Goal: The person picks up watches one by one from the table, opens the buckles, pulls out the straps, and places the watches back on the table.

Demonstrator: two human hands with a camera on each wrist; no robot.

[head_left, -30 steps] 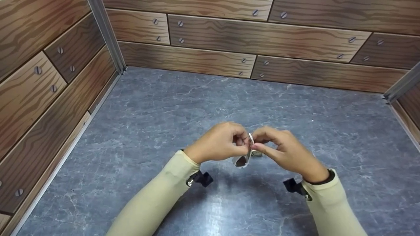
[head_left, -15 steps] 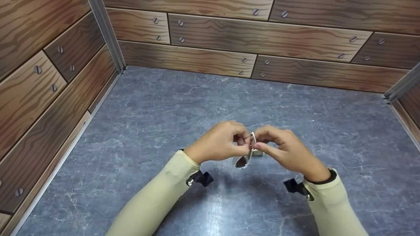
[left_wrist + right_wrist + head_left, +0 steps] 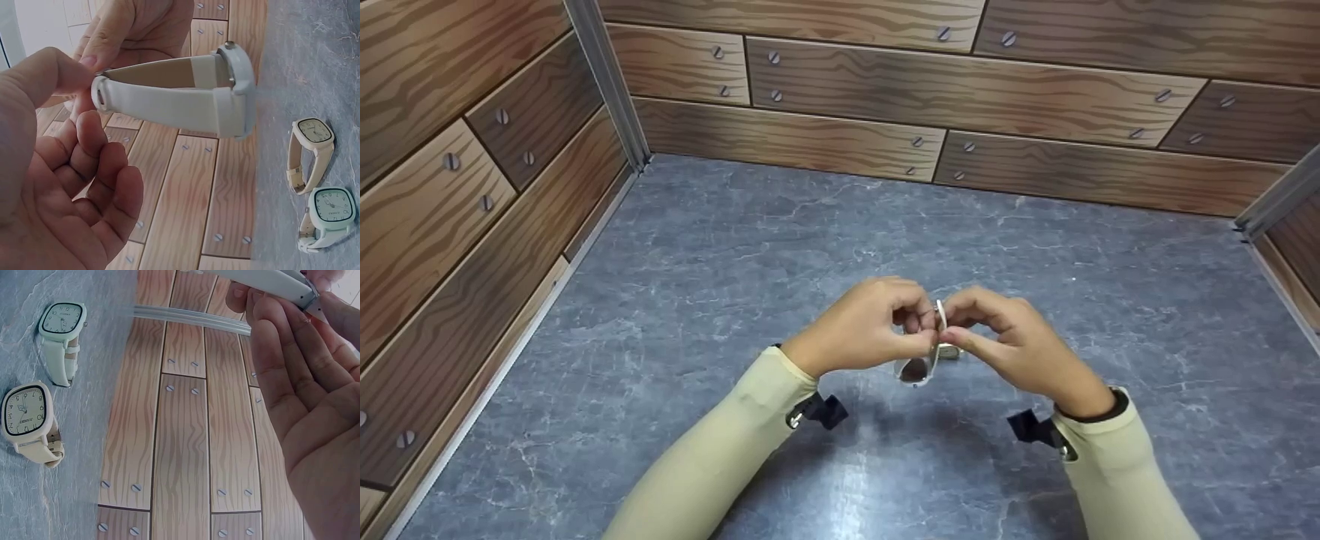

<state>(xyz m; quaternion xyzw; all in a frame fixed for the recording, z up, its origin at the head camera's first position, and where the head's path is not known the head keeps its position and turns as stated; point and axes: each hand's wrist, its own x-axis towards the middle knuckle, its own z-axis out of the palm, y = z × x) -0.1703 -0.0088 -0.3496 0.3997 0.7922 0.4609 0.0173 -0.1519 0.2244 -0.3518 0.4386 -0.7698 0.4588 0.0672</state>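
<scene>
A white wristwatch [image 3: 163, 107] with a brown-lined strap is held above the table, its case hanging lowest and the strap forming a loop. My left hand [image 3: 877, 326] pinches the buckle end of the strap between thumb and forefinger, its other fingers curled. My right hand [image 3: 1009, 337] pinches the strap at the same spot, thumb and fingertips meeting my left ones. In the right wrist view, the white strap [image 3: 270, 281] runs into the fingertips; the buckle itself is mostly covered by them.
Two more watches lie on the grey marbled table [image 3: 780, 225]: a cream one [image 3: 315, 132] and a mint-green one [image 3: 333, 208], side by side below my hands. Wood-patterned walls [image 3: 840, 82] enclose the table at the back and sides.
Both hands stay in nearly the same place, still pinching the strap. The white strap end between the fingertips has shifted slightly to the right.
</scene>
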